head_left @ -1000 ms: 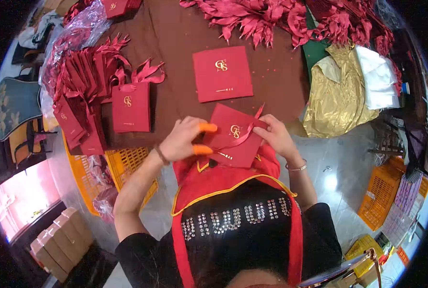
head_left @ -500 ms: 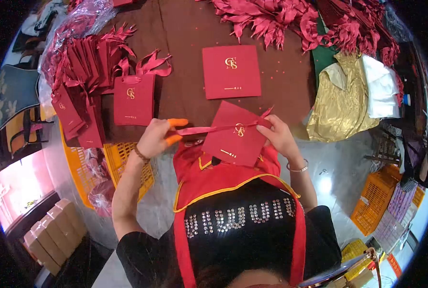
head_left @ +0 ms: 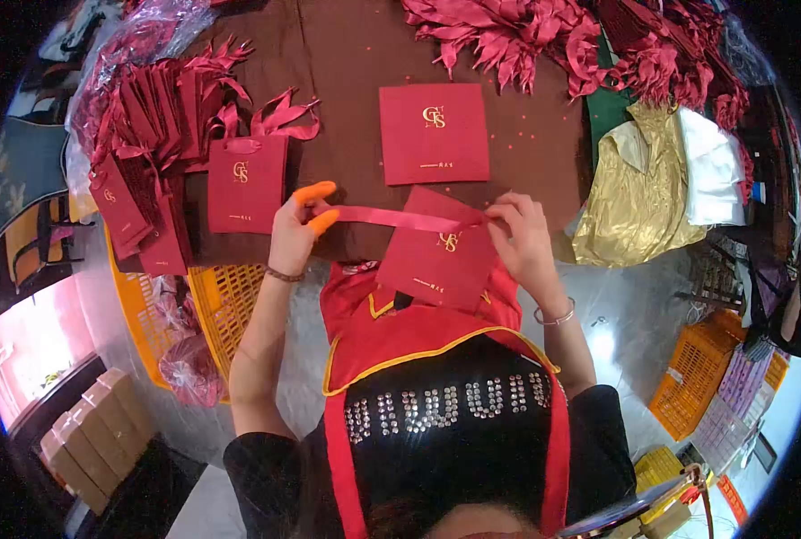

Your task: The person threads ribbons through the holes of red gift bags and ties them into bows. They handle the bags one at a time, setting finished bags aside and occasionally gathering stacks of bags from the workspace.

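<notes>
A red ribbon (head_left: 387, 218) is stretched nearly level between my two hands. My left hand (head_left: 294, 235), with orange covers on its thumb and a finger, pinches the ribbon's left end. My right hand (head_left: 524, 241) is closed on the other end, by the right corner of a red paper bag (head_left: 427, 265). That bag lies tilted at the table's front edge, partly over my red apron, and the ribbon crosses above its gold logo. Just beyond it, another red bag (head_left: 434, 148) lies flat on the brown tablecloth (head_left: 342, 99).
Left of my hands stand a red bag with a ribbon handle (head_left: 246, 193) and stacked red bags (head_left: 154, 112). Red ribbons (head_left: 508, 36) are heaped at the back right, near crumpled gold wrapping (head_left: 629, 198). Orange crates (head_left: 225, 310) sit below the table's left side.
Both hands have risen slightly away from me, and the left has shifted a little left. The ribbon is now pulled straighter and lies flatter across the bag.
</notes>
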`<move>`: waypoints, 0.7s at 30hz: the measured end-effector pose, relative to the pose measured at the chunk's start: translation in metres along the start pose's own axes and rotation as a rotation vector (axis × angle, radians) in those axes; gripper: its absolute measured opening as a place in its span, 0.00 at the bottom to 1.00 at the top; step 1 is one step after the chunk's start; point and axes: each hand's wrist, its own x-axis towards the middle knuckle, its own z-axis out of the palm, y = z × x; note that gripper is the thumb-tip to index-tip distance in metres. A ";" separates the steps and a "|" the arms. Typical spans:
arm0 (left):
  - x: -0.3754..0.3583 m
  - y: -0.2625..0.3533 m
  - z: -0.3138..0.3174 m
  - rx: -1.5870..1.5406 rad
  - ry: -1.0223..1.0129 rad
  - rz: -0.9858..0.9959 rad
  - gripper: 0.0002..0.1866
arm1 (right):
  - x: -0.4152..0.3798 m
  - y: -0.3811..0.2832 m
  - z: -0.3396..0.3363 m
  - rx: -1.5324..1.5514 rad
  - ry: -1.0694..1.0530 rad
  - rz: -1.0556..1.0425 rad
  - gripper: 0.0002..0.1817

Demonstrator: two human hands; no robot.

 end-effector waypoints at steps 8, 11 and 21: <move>0.000 0.008 0.002 0.287 -0.150 0.005 0.14 | 0.038 -0.011 0.036 0.281 -0.108 0.056 0.09; -0.001 -0.001 -0.005 0.003 -0.161 -0.075 0.15 | 0.037 -0.016 0.033 0.282 -0.210 0.085 0.09; 0.005 0.007 -0.001 -0.200 0.154 0.031 0.18 | 0.018 -0.030 0.029 0.084 -0.087 -0.027 0.08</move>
